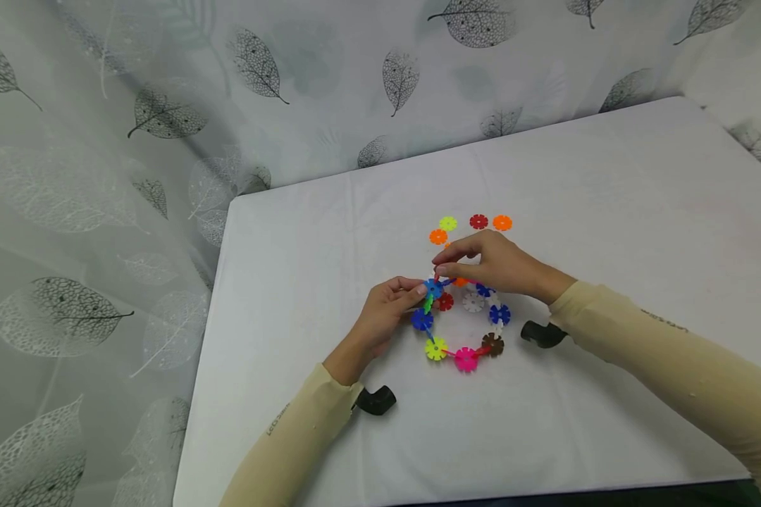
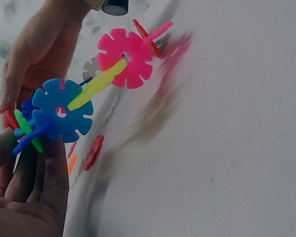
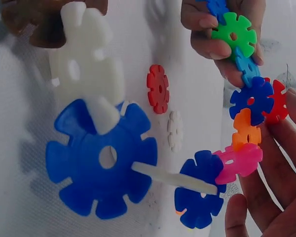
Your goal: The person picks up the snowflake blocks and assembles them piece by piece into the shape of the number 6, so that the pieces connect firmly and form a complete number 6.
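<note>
A ring of slotted plastic snowflake discs hangs between my hands, with a pink disc point(image 1: 466, 360) and a brown disc point(image 1: 492, 345) on its near side. My left hand point(image 1: 383, 313) pinches the ring's far-left part at a light blue disc point(image 1: 433, 289), thumb on top. My right hand point(image 1: 491, 262) reaches over from the right and pinches a red disc point(image 3: 277, 101) between thumb and fingertips. That red disc lies right against a dark blue disc point(image 3: 251, 100) of the ring. In the right wrist view, a green disc point(image 3: 234, 35) shows beside the left fingers.
Inside the ring's outline, a loose red disc point(image 1: 446, 301) and a white disc point(image 1: 473, 302) lie on the white-covered table point(image 1: 292, 282). Beyond the right hand are yellow-green point(image 1: 447, 223), red point(image 1: 478, 222) and orange point(image 1: 502, 222) discs. A leaf-patterned curtain point(image 1: 330, 70) borders the table's back.
</note>
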Tool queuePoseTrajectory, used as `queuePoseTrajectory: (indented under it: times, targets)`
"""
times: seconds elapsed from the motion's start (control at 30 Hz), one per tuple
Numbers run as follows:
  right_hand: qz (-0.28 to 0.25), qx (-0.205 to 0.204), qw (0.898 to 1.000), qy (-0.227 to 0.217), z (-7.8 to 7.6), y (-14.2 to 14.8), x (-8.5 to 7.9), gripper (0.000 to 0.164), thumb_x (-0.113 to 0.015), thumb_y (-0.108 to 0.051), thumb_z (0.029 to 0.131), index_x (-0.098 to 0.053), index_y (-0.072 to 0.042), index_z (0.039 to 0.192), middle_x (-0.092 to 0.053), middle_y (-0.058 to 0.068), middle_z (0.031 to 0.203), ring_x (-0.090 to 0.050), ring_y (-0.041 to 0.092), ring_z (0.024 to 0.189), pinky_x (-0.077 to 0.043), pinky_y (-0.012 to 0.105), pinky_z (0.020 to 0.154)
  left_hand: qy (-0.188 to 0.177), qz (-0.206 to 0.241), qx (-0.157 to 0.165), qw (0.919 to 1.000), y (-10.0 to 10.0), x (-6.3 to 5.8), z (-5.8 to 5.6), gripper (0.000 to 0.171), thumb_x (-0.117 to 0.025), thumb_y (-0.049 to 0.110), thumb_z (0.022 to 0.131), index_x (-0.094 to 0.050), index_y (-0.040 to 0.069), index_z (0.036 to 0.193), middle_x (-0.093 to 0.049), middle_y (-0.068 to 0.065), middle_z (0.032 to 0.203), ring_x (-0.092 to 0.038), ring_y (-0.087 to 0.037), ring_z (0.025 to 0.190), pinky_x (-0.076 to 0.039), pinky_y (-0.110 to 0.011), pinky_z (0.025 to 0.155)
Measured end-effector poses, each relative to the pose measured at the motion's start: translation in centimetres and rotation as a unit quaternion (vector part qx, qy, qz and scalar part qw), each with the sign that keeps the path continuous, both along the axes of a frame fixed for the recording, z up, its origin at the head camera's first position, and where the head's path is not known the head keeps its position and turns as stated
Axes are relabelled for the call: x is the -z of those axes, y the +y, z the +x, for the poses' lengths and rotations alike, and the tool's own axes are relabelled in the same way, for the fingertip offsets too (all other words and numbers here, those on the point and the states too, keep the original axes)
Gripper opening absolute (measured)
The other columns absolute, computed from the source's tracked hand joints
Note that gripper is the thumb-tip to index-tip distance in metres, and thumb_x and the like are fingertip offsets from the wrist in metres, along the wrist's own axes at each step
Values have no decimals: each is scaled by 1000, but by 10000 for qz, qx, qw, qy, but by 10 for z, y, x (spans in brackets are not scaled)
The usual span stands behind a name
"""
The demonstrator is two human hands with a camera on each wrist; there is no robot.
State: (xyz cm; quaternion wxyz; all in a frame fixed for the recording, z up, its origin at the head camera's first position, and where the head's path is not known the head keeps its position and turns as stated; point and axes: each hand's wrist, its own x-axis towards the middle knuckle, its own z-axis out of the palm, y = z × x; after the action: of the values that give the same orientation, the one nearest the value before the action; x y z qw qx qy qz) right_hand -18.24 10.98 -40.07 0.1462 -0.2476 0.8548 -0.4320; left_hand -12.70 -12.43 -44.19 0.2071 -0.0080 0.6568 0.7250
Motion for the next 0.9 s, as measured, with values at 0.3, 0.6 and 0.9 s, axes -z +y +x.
queuePoseTrajectory:
  times: [0.3, 0.6, 0.9]
  targets:
    - [-127, 169, 9998, -44, 1, 1, 2, 34, -72, -38, 95, -77, -13, 117, -74, -6, 109, -61, 16, 111, -45, 46, 96, -412, 650, 138, 9969, -1, 0, 0, 27, -54, 17, 106, -59, -2, 125, -72, -21, 110, -73, -26, 96, -55, -39, 94]
    - [-169, 135, 9998, -45, 1, 2, 3, 34, -73, -36, 94, -77, -11, 117, -74, -6, 107, -61, 17, 110, -43, 44, 95, -486, 720, 293, 9958, -4, 0, 0, 33, -54, 18, 107, -58, -1, 132, -69, -25, 118, -72, -30, 100, -54, -42, 95]
    - [-188, 72, 9998, -92, 1, 3, 3, 33, -74, -35, 94, -77, -12, 117, -74, -6, 106, -60, 17, 110, -43, 43, 94, -449, 664, 182, 9966, -3, -1, 2, 29, -56, 16, 105, -59, -3, 127, -70, -22, 117, -71, -32, 104, -54, -41, 94]
